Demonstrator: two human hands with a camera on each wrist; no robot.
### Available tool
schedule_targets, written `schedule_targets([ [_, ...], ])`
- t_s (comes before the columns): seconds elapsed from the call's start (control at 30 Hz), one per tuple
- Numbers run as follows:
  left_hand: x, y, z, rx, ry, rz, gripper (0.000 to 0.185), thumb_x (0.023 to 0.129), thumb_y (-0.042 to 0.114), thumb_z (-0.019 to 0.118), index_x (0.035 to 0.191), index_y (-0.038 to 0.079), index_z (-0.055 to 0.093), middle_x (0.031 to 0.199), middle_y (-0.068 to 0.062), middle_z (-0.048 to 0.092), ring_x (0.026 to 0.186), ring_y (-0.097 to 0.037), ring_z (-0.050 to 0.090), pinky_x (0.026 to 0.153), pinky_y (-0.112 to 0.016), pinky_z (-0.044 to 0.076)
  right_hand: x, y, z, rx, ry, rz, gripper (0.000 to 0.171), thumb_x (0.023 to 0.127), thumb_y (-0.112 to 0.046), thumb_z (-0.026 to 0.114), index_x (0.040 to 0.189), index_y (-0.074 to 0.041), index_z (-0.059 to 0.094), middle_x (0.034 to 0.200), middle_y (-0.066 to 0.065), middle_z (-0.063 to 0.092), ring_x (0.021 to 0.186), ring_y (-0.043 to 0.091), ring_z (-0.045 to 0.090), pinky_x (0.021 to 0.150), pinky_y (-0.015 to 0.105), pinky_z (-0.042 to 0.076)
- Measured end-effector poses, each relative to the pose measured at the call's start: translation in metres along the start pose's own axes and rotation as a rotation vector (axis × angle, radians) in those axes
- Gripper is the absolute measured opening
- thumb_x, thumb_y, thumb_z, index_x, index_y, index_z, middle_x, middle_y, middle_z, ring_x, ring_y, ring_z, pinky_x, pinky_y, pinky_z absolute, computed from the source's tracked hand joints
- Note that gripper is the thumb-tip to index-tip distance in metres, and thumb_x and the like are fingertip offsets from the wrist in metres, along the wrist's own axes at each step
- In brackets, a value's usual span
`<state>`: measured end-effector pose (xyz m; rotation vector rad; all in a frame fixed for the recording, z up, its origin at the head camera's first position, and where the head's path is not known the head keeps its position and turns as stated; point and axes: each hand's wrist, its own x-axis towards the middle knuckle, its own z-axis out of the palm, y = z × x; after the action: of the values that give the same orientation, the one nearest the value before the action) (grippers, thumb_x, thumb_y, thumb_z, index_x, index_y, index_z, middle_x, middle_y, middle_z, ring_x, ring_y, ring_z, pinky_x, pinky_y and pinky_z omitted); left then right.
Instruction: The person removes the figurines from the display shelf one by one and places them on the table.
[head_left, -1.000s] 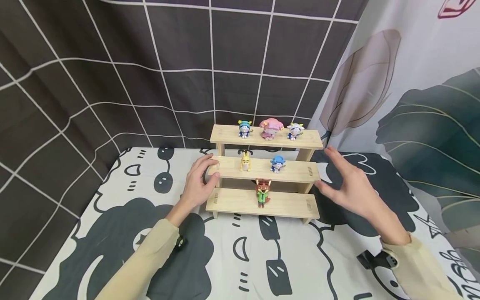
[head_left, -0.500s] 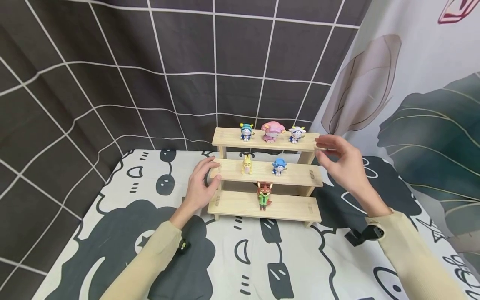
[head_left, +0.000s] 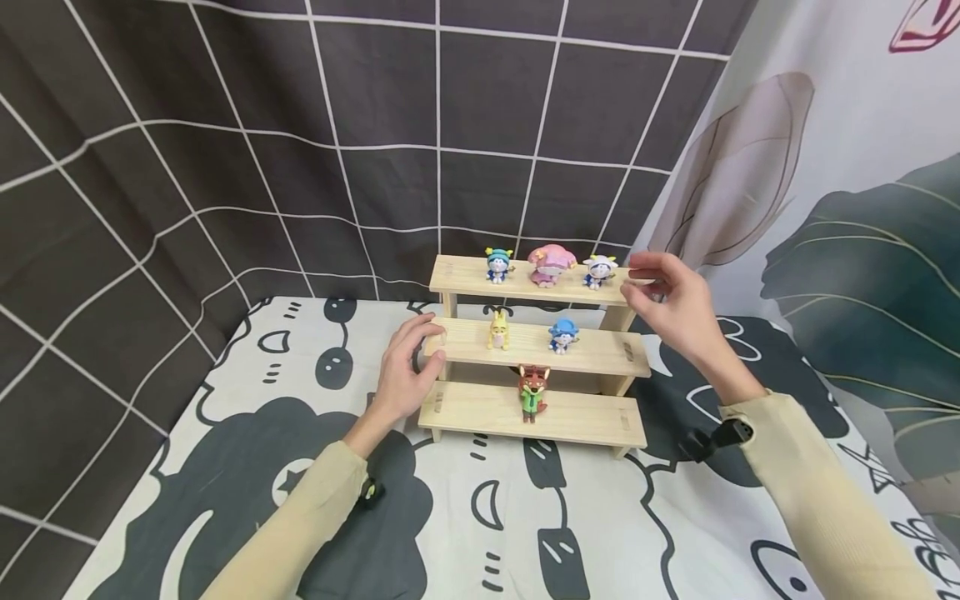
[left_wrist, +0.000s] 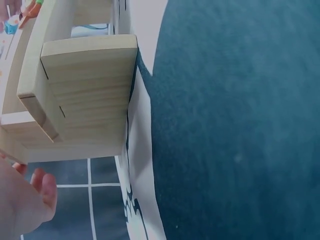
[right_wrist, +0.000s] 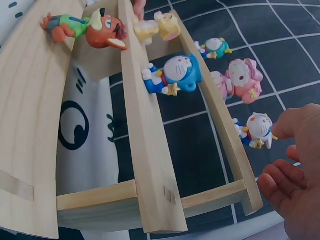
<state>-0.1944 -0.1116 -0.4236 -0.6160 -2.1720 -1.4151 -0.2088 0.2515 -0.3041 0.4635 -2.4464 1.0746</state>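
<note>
Fingers (head_left: 651,261) of the right hand (head_left: 678,304), parted and empty, have neared the white figurine (head_left: 598,272).

Home, apparently: cartoon-print cloth (head_left: 457,550), leaf-print curtain (head_left: 847,250).

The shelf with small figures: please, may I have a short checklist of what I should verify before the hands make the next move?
1. Shelf standing upright on the sheet: ok.
2. Fox upright on the bottom tier: ok.
3. Yellow figure and blue figure upright on the middle tier: ok.
4. White figure upright on the top tier: ok.
5. Left hand holding the shelf firmly: cannot tell; it is at the middle tier's left end.
6. Safe room between right hand and white figure: not ok, I would say; they are very close.
</note>
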Motion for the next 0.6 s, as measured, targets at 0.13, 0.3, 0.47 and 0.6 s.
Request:
schedule_targets([
  [0.13, 0.000, 0.000, 0.000, 0.002, 0.006, 0.001, 0.033, 0.085, 0.006, 0.061, 0.117, -0.002, 0.065, 0.140, -0.020, 0.052, 0.129, -0.037, 0.047, 0.098, -0.052, 0.045, 0.005, 0.001, 0.001, 0.005, -0.004, 0.005, 0.038, 0.089, 0.000, 0.068, 0.124, 0.008, 0.057, 0.118, 0.021, 0.064, 0.106, 0.034, 0.062, 0.084, 0.012, 0.045],
  [0.3, 0.000, 0.001, 0.000, 0.005, 0.006, -0.005, 0.033, 0.086, 0.007, 0.061, 0.117, -0.001, 0.065, 0.140, -0.022, 0.052, 0.129, -0.037, 0.047, 0.098, -0.052, 0.045, 0.010, 0.000, 0.003, 0.020, -0.011, 0.019, 0.038, 0.089, 0.000, 0.068, 0.125, 0.007, 0.058, 0.117, 0.022, 0.065, 0.105, 0.036, 0.063, 0.082, 0.012, 0.045],
  [0.47, 0.001, 0.001, 0.000, -0.003, 0.008, -0.013, 0.033, 0.085, 0.006, 0.061, 0.117, -0.001, 0.065, 0.139, -0.022, 0.052, 0.127, -0.037, 0.048, 0.095, -0.055, 0.046, 0.014, -0.002, 0.005, 0.035, -0.027, 0.030, 0.039, 0.089, 0.000, 0.069, 0.126, 0.006, 0.058, 0.119, 0.022, 0.064, 0.106, 0.036, 0.062, 0.082, 0.013, 0.045],
  [0.6, 0.001, 0.001, 0.001, -0.007, 0.008, -0.017, 0.032, 0.084, 0.006, 0.061, 0.115, -0.001, 0.065, 0.139, -0.022, 0.053, 0.126, -0.037, 0.049, 0.093, -0.057, 0.046, 0.016, -0.001, 0.006, 0.037, -0.049, 0.040, 0.042, 0.089, -0.001, 0.069, 0.129, 0.007, 0.057, 0.121, 0.024, 0.062, 0.109, 0.038, 0.061, 0.087, 0.022, 0.049],
])
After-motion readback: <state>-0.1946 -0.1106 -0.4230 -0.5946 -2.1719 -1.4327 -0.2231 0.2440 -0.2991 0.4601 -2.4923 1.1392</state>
